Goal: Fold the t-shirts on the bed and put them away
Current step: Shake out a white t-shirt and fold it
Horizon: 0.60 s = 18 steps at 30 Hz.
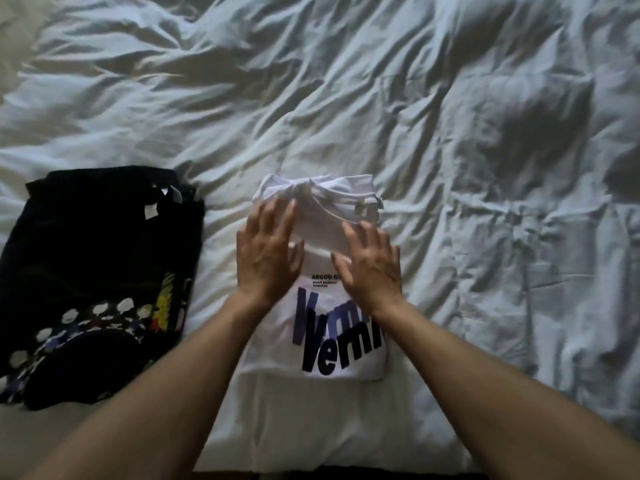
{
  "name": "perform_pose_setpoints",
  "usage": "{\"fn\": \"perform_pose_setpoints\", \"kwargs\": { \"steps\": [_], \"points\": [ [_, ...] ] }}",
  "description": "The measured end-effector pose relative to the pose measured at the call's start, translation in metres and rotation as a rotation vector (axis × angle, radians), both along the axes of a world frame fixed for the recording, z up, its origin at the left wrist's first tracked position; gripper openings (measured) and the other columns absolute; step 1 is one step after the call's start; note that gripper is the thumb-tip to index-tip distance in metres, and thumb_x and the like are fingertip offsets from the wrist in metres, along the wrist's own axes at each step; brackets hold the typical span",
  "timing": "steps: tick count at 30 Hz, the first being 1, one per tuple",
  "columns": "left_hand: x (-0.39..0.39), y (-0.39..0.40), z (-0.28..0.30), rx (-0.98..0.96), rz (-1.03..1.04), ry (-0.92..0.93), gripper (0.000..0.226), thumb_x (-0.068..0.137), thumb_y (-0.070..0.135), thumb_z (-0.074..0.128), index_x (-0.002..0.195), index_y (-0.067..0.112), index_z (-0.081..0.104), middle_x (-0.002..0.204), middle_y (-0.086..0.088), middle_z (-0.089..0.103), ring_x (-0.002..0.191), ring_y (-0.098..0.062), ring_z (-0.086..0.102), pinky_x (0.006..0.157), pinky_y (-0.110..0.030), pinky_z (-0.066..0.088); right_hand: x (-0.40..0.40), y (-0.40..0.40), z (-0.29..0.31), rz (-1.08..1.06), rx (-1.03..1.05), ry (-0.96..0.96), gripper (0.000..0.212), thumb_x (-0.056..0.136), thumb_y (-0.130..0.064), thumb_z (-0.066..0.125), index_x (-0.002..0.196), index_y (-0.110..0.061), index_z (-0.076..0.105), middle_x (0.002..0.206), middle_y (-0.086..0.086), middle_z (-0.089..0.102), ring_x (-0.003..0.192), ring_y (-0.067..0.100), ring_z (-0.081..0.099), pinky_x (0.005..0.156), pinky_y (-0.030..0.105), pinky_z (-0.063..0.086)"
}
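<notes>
L hand (268, 249) & R hand (370, 263) both flat, fingers straight, pressing on folded white t-shirt (322, 306) mid-bed (450, 133), near front edge; black t-shirt (100, 265) lies apart to its left

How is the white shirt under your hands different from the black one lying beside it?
The white t-shirt carries big blue lettering; the black t-shirt has pale blobs and a yellow patch. The white one is a neat narrow rectangle, the black one a looser, wider pile. The left hand and right hand lie flat over the white one; nothing touches the black one. Both lie on the rumpled white duvet, collars away from the person.
</notes>
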<state>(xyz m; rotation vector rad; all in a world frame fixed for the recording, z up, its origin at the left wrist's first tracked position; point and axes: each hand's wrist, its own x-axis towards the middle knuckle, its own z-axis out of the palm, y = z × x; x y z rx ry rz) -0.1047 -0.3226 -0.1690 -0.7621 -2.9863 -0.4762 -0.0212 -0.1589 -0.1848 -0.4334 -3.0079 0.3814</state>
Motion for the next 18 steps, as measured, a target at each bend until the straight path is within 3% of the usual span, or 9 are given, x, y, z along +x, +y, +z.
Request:
{"fn": "perform_pose_setpoints", "kwargs": {
  "steps": [3, 5, 7, 10, 13, 16, 18],
  "points": [
    [-0.055, 0.014, 0.001, 0.029, 0.118, -0.125, 0.07, 0.092, 0.04, 0.059, 0.154, 0.024, 0.03, 0.162, -0.006, 0.023, 0.148, -0.03, 0.017, 0.11, -0.053, 0.029, -0.036, 0.024, 0.007, -0.083, -0.056, -0.035, 0.074, 0.089, -0.051, 0.057, 0.152, -0.028, 0.027, 0.156, 0.009, 0.027, 0.141, 0.03, 0.026, 0.11, 0.047, 0.031],
    [-0.085, 0.017, -0.004, 0.08, 0.105, -0.206, 0.059, 0.093, 0.043, 0.059, 0.147, 0.024, 0.044, 0.154, -0.006, 0.039, 0.143, -0.03, 0.03, 0.11, -0.05, 0.035, -0.06, 0.042, 0.011, -0.091, -0.085, -0.103, 0.081, 0.087, -0.056, 0.059, 0.155, -0.033, 0.02, 0.16, 0.004, 0.019, 0.145, 0.028, 0.018, 0.114, 0.046, 0.024],
    [-0.099, 0.021, -0.009, 0.257, 0.066, -0.249, 0.032, 0.092, 0.035, 0.064, 0.119, 0.02, 0.07, 0.123, -0.009, 0.063, 0.114, -0.03, 0.058, 0.094, -0.046, 0.05, -0.08, 0.056, 0.009, -0.06, -0.155, -0.146, 0.071, 0.087, -0.054, 0.063, 0.149, -0.031, 0.036, 0.152, 0.004, 0.034, 0.138, 0.028, 0.028, 0.112, 0.046, 0.031],
    [-0.094, 0.022, -0.008, 0.462, 0.08, -0.247, 0.015, 0.091, 0.022, 0.064, 0.092, 0.014, 0.076, 0.087, -0.006, 0.071, 0.078, -0.024, 0.066, 0.073, -0.036, 0.053, -0.088, 0.058, 0.005, -0.041, -0.28, -0.073, 0.034, 0.088, -0.034, 0.067, 0.117, -0.016, 0.063, 0.123, 0.008, 0.053, 0.118, 0.03, 0.048, 0.096, 0.044, 0.044],
    [-0.093, 0.027, 0.001, 0.554, 0.237, -0.291, 0.016, 0.096, 0.018, 0.058, 0.094, 0.01, 0.071, 0.082, 0.002, 0.067, 0.076, -0.013, 0.06, 0.066, -0.019, 0.04, -0.092, 0.059, 0.006, -0.114, -0.338, 0.016, 0.02, 0.088, -0.024, 0.067, 0.099, -0.009, 0.063, 0.109, 0.012, 0.055, 0.103, 0.032, 0.054, 0.083, 0.038, 0.045],
    [-0.107, 0.033, -0.001, 0.53, 0.293, -0.329, 0.016, 0.097, 0.016, 0.056, 0.096, 0.008, 0.07, 0.082, 0.0, 0.066, 0.078, -0.016, 0.06, 0.067, -0.021, 0.036, -0.097, 0.065, 0.003, -0.15, -0.374, -0.011, 0.021, 0.089, -0.028, 0.067, 0.099, -0.01, 0.064, 0.108, 0.011, 0.055, 0.101, 0.03, 0.056, 0.078, 0.033, 0.041],
    [-0.116, 0.034, -0.011, 0.435, 0.277, -0.339, 0.017, 0.097, 0.017, 0.056, 0.098, 0.007, 0.069, 0.089, -0.009, 0.069, 0.085, -0.025, 0.062, 0.073, -0.027, 0.039, -0.095, 0.064, -0.003, -0.157, -0.395, -0.049, 0.033, 0.09, -0.039, 0.065, 0.108, -0.012, 0.063, 0.114, 0.011, 0.054, 0.108, 0.031, 0.055, 0.085, 0.037, 0.044]
  ]
}}
